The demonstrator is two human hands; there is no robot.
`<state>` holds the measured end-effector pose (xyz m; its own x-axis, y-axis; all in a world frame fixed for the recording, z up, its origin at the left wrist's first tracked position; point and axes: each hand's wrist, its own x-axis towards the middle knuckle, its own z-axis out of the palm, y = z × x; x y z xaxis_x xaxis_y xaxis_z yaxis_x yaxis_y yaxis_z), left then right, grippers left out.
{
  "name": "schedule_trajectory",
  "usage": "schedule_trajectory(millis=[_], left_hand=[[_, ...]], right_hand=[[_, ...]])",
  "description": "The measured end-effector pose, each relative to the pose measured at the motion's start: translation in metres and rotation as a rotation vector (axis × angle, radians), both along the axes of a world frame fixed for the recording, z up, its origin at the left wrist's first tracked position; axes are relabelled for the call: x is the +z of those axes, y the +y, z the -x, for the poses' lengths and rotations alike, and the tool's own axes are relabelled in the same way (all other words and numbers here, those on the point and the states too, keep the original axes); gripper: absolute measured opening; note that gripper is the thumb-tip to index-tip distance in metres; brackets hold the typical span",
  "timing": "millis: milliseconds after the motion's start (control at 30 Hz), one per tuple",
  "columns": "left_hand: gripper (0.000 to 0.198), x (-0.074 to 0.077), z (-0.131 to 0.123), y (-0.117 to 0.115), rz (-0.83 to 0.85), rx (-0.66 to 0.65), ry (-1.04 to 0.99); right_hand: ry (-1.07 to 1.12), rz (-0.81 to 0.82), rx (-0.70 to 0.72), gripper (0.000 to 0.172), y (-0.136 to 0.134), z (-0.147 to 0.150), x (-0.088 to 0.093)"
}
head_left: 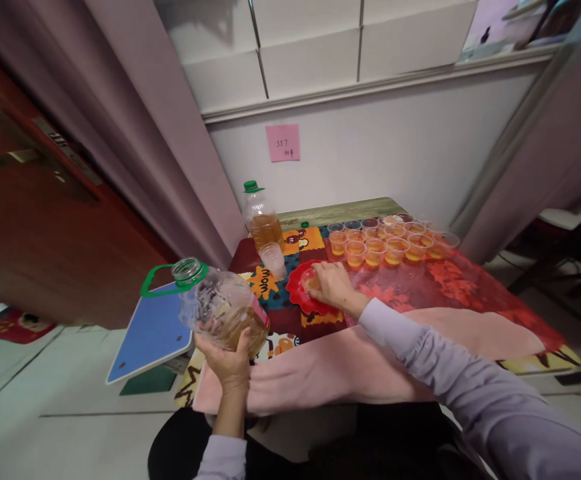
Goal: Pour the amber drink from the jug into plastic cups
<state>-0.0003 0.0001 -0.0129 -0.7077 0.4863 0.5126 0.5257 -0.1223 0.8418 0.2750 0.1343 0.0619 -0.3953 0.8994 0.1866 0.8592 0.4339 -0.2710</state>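
My left hand (pixel 227 360) is wrapped round the lower side of a large clear plastic jug (pixel 220 307). The jug is tilted with its uncapped mouth up and to the left; amber liquid lies in its lower part, and a green handle (pixel 157 283) juts from its neck. Over a red scalloped dish (pixel 297 293), the fingers of my right hand (pixel 334 287) close on a small clear plastic cup (pixel 311 280). Its contents are partly hidden by the fingers. Just left of the dish stands a stack of clear cups (pixel 273 260).
A second jug (pixel 265 223) with a green cap stands at the back left. Several filled cups (pixel 397 250) sit in rows at the right. A pink towel (pixel 315 367) covers the near table edge. A blue board (pixel 145 337) lies beyond the left edge, before a white wall.
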Motion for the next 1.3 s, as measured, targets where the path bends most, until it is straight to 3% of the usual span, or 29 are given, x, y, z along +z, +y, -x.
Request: schedule_trajectory(millis=[100,233,400,500,733,933,1067,1300], left_hand=[[0.131,0.001,0.001,0.000,0.024,0.018,0.011],[0.126,0.002,0.000,-0.003,0.050,0.022,0.027],[0.128,0.003,-0.002,-0.003,0.059,0.038,0.011],[0.126,0.003,-0.002,-0.003,0.056,0.034,0.009],[0.118,-0.003,0.001,-0.003,0.041,0.023,0.021],[0.127,-0.004,0.001,-0.002,0.075,0.026,-0.006],[0.132,0.001,-0.001,-0.003,0.077,0.041,-0.009],[0.123,0.002,-0.001,-0.002,0.042,0.028,0.016]], right_hand=[[0.180,-0.065,0.094,0.055,-0.003,-0.003,-0.005],[0.385,-0.019,0.016,0.051,0.021,-0.028,0.005],[0.244,-0.117,-0.127,0.054,0.076,-0.067,0.025],[0.126,-0.157,-0.205,0.056,0.099,-0.078,0.025],[0.028,-0.227,-0.169,0.056,0.113,-0.072,-0.008],[0.048,-0.260,-0.161,0.057,0.113,-0.073,-0.034],[0.058,-0.232,-0.223,0.056,0.112,-0.074,-0.044],[0.057,-0.291,-0.222,0.053,0.112,-0.072,-0.051]])
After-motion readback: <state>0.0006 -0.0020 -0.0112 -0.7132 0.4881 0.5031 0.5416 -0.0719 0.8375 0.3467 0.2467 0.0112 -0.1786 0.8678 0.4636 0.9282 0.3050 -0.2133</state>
